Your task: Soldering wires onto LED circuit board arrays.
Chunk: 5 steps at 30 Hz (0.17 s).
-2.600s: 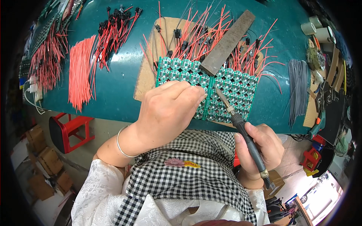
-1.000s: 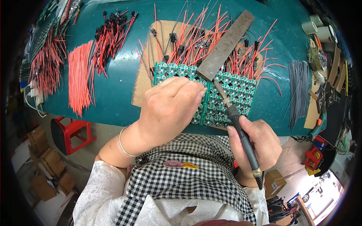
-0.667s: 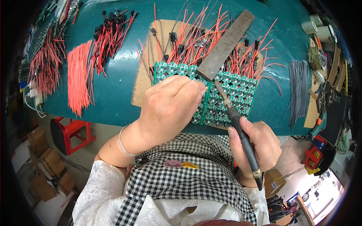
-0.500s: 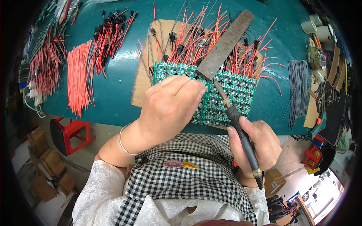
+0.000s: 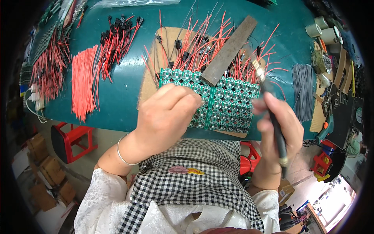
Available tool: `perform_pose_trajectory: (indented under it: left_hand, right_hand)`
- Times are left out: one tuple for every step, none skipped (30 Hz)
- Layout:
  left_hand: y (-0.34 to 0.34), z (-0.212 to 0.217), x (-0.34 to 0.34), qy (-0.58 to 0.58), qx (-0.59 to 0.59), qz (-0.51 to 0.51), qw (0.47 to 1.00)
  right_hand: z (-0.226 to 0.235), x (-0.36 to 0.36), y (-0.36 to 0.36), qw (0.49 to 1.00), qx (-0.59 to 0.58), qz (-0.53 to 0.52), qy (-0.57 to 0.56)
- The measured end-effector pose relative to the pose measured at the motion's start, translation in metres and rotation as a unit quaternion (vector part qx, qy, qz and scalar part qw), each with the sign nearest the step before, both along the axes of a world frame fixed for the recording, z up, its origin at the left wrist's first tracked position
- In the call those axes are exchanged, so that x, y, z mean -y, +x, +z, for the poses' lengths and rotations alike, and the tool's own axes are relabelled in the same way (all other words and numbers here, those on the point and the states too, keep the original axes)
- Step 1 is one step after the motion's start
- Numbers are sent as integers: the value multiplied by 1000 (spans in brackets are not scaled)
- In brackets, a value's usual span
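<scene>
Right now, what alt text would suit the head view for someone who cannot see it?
A person's left hand rests on a green circuit board panel while the right hand holds a soldering iron above it. Red wires lie on the teal table.

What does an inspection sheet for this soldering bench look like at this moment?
Surface: teal table, brown pad under the work.
Job's things: green circuit panel with red leads; grey flat bar lying across it.
Clutter: tape rolls, tools at right edge.
Grips: left hand resting on panel; right hand holding soldering iron, tip raised over the panel's right side.
Cables: red wire bundles; grey wire bundle.
Surroundings: red stool, cardboard boxes below.
</scene>
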<state>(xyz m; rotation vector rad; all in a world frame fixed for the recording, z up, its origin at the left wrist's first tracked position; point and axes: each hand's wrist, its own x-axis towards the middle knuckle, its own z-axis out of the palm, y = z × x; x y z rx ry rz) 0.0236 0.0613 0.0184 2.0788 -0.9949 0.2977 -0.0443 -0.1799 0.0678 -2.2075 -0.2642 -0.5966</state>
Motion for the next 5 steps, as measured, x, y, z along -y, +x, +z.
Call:
perform_pose_trajectory:
  left_hand:
    - [-1,3,2,21,-6,-4,1000]
    - [-3,5,4,41,-13,-8,999]
    - [-5,6,7,62,-20,-11,998]
    - [-6,6,8,80,-24,-14,996]
    - [-6,4,9,97,-29,-17,995]
  right_hand:
    - [-1,5,13,999,11,34,-27]
    - [-6,8,28,997,13,60,-51]
    - [-10,11,42,993,16,87,-74]
    - [-14,12,56,990,9,105,-95]
    - [-9,13,66,982,-40,133,-126]
